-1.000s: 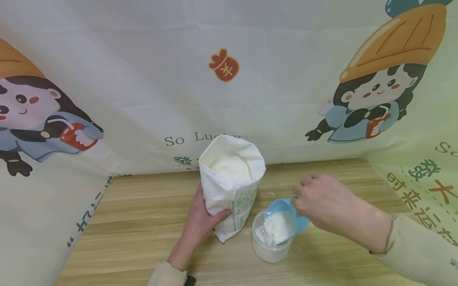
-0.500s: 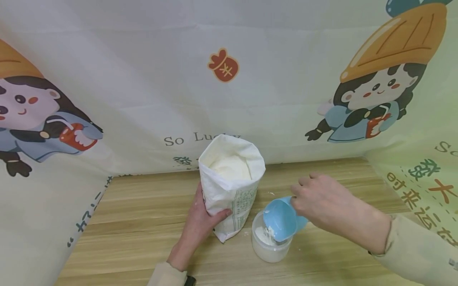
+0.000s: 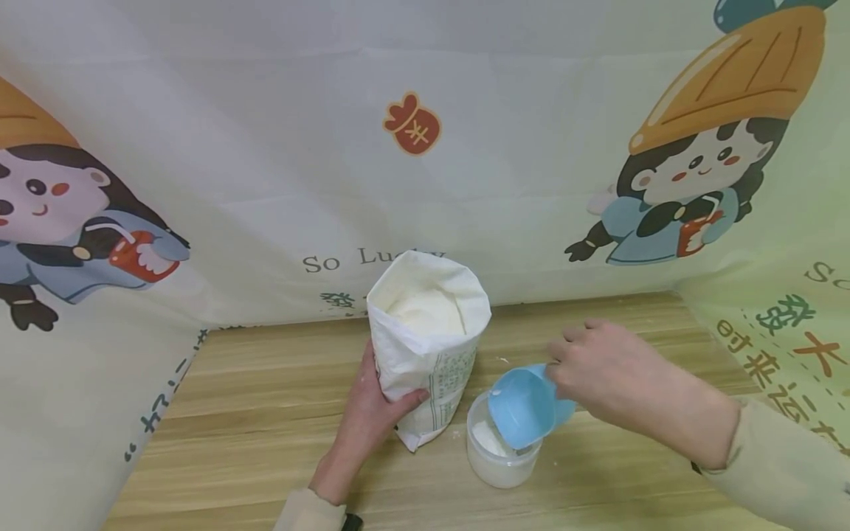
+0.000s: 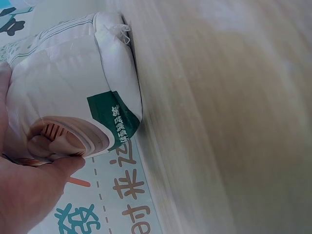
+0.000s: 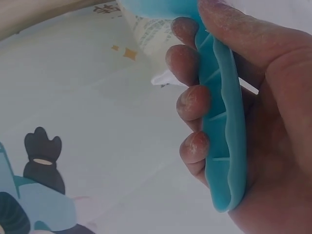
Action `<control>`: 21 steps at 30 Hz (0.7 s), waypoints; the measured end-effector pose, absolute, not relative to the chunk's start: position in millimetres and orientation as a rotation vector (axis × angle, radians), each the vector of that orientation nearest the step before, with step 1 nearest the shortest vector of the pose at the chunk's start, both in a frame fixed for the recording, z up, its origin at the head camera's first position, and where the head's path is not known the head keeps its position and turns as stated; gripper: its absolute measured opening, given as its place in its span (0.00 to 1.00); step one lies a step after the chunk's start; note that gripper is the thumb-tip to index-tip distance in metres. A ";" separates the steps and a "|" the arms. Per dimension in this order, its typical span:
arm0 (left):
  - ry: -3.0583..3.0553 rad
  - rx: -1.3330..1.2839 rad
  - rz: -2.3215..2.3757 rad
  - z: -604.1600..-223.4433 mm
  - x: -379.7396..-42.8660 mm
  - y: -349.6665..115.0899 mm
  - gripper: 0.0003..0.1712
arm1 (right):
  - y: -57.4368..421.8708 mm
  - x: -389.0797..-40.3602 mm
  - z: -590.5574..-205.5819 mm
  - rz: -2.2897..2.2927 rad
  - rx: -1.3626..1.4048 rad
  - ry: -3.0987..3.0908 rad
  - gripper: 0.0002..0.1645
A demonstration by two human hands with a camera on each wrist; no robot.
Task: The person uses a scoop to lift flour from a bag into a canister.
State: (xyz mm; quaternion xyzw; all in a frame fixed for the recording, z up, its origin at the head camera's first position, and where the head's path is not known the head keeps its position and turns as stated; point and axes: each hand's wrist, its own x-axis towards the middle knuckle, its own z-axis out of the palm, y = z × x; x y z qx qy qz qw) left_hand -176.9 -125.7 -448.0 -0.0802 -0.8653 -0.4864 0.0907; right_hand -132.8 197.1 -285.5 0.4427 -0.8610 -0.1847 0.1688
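My left hand (image 3: 375,413) grips the lower side of an upright white bag of powder (image 3: 425,369), open at the top and filled with fine white powder. In the left wrist view the bag (image 4: 63,83) shows a green label and a picture of food. With curled fingers my right hand (image 3: 614,376) holds a blue scoop (image 3: 524,405) by its ribbed handle (image 5: 224,126). The scoop is tipped over a clear round tub (image 3: 501,468), its bowl looking nearly bare inside. White powder (image 3: 490,440) shows in the tub, partly hidden by the scoop.
A wooden tabletop (image 3: 252,428) lies beneath everything. Small specks of powder dot it near the bag and tub. A printed cloth (image 3: 299,147) with cartoon figures stands along the back and both sides.
The white powder that filled the scoop has slid down into the tub as the scoop tipped further. My left hand and the bag have stayed in place.
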 end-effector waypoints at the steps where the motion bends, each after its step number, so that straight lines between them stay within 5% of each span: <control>1: -2.572 -0.240 -1.444 -448.2 -177.0 -125.9 0.70 | 199.3 -132.9 -285.9 -0.502 1.261 -2.456 0.11; 21: -2.570 -0.244 -1.435 -449.4 -177.7 -127.4 0.70 | 247.7 -140.2 -303.0 -0.229 1.205 -2.540 0.14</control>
